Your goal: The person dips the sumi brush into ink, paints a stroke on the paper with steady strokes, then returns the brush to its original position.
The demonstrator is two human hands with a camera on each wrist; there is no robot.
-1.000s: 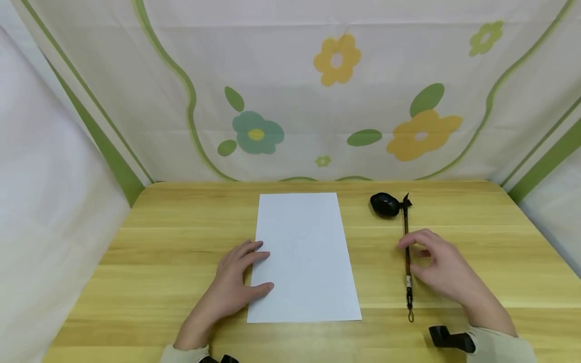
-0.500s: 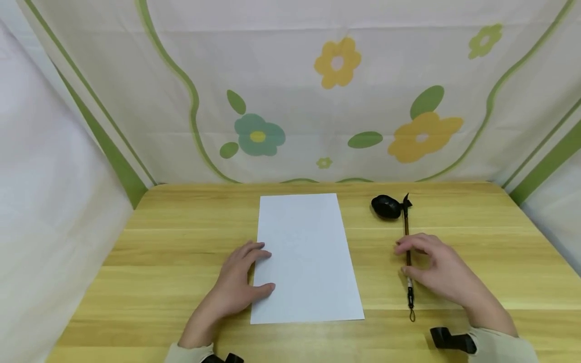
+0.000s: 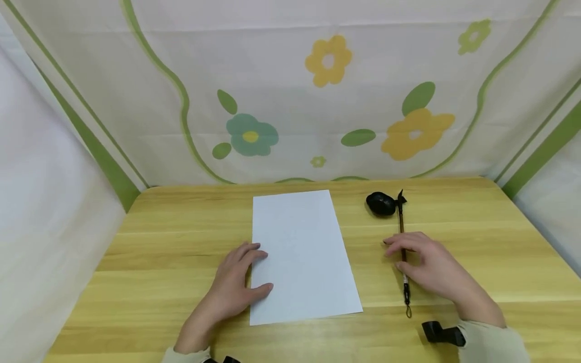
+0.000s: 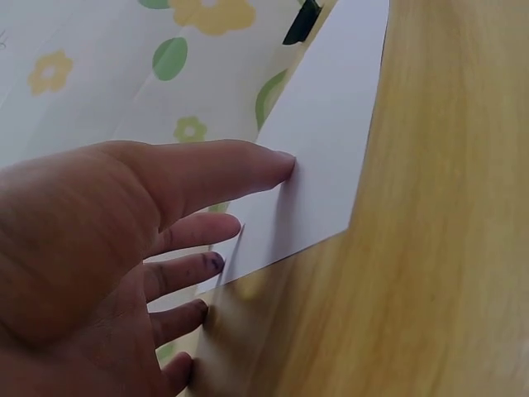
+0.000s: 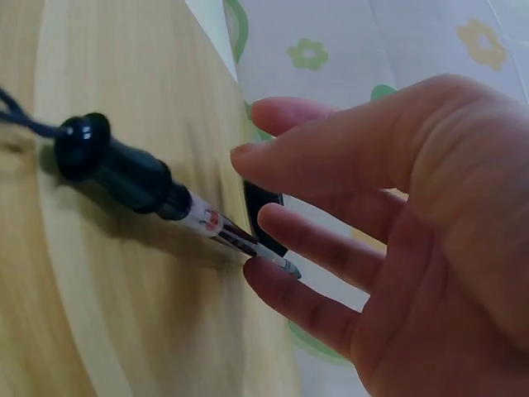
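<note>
A white sheet of paper point(image 3: 299, 262) lies on the wooden table. My left hand point(image 3: 236, 285) rests at its left edge, fingers spread and thumb over the sheet; in the left wrist view the thumb point(image 4: 248, 169) reaches over a corner. To the right lies a calligraphy brush point(image 3: 401, 224) with dark bristles at the far end and a cord loop at the near end. My right hand point(image 3: 433, 264) hovers over its handle, fingers loosely bent, thumb and forefinger apart. In the right wrist view the brush's black end cap point(image 5: 111, 161) shows below the fingers, with nothing between them.
A glossy black rounded object point(image 3: 381, 203) sits at the back right, its short stub meeting the brush near the bristles. A white curtain with printed flowers point(image 3: 290, 91) hangs behind the table point(image 3: 159, 262).
My right hand has shifted left, so its fingertips reach farther across the brush. The left hand stays at the paper's edge. The head view has turned slightly.
</note>
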